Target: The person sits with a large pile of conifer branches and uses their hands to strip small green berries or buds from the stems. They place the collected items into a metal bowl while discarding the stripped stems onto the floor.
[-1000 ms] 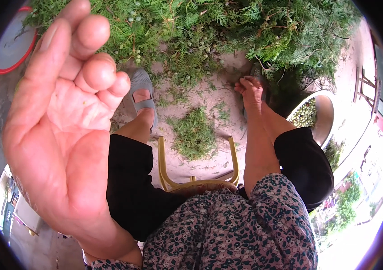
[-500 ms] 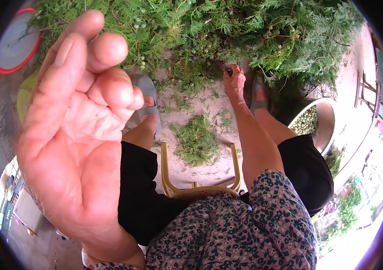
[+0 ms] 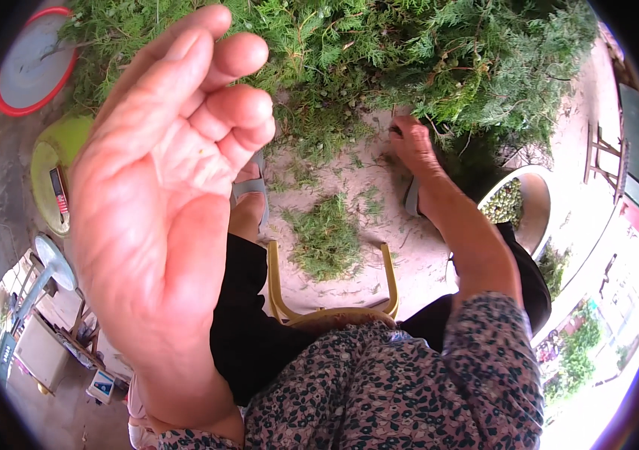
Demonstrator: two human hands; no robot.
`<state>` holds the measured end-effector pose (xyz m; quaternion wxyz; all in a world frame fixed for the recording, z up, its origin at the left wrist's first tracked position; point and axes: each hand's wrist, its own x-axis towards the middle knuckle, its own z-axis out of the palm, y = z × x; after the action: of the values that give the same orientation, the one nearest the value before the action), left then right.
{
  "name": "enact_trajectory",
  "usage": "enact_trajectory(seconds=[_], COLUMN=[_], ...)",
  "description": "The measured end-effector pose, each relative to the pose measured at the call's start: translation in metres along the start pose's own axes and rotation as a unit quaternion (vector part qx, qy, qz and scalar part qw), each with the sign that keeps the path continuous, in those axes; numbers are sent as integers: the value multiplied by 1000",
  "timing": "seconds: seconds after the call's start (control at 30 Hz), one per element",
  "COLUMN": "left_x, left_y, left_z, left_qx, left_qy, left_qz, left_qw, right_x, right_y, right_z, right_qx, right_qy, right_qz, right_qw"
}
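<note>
My left hand (image 3: 165, 202) is raised large and close at the left, palm showing, thumb and fingers loosely bent and apart, with nothing in it. It covers part of the foliage and my left leg. My right hand (image 3: 414, 142) reaches down beside my right foot, its fingers curled closed below the heap of green cypress branches (image 3: 484, 64). What those fingers hold, if anything, is hidden. Small pale green cones sit among the sprigs of the heap. Between my feet lies a smaller pile of loose green clippings (image 3: 325, 238).
A metal basin (image 3: 543, 206) with many small green cones (image 3: 505, 202) stands at my right. A yellow-green stool (image 3: 43, 161) bears a small red and dark item. Behind it lies a red-rimmed round tray (image 3: 34, 67). A yellow-framed chair (image 3: 273, 277) is below me.
My left hand has moved right and slightly up. My right hand has shifted right and a little down, away from the branch edge toward my right foot.
</note>
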<state>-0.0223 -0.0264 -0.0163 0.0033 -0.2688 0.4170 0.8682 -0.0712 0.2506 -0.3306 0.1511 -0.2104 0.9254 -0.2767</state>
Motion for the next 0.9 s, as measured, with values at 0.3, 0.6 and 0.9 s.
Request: enact_trajectory(seconds=[0.3, 0.6, 0.9], left_x=[-17, 1, -8], left_y=[6, 16, 21], left_z=[-5, -34, -36], left_qx=[-48, -67, -131], left_qy=[-122, -3, 104], left_qz=[69, 18, 47], left_qw=[989, 998, 985], right_x=[-87, -88, -52], right_y=[123, 61, -96], right_z=[-209, -221, -198], right_qx=[-325, -122, -40], right_qy=[-232, -159, -120], right_qz=[-103, -111, -188], right_qw=[911, 973, 974])
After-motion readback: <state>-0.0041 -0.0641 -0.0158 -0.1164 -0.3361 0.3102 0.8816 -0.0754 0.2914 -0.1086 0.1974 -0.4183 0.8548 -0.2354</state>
